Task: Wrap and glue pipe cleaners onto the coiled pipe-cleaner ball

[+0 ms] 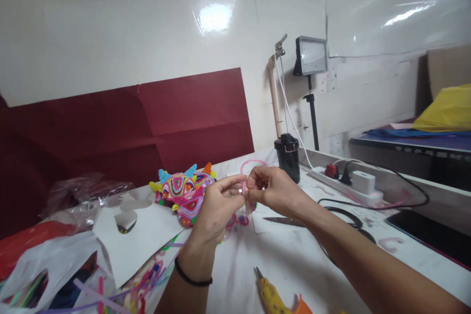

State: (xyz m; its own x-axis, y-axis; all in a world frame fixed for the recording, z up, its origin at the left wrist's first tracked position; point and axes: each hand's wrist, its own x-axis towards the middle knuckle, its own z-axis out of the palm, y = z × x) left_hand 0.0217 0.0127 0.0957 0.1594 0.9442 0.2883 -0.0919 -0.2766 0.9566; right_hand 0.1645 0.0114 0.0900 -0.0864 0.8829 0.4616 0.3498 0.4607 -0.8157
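Note:
My left hand [217, 206] and my right hand [274, 189] meet above the white table [279, 255], both pinching a pink pipe cleaner [252, 163] that loops up behind my fingers. Its lower end curls into a pink twist [237, 221] under my left hand. Just left of my left hand lies a multicoloured pipe-cleaner figure [186, 189] with blue, yellow and orange horns. A black band sits on my left wrist.
Scissors [281, 221] lie under my right forearm. A black cylinder [287, 157], a power strip [346, 184] with cables and a small screen on a stand [311, 56] stand at the right. White paper [142, 240], loose pipe cleaners [140, 289] and plastic bags fill the left. A yellow glue gun [272, 297] lies near me.

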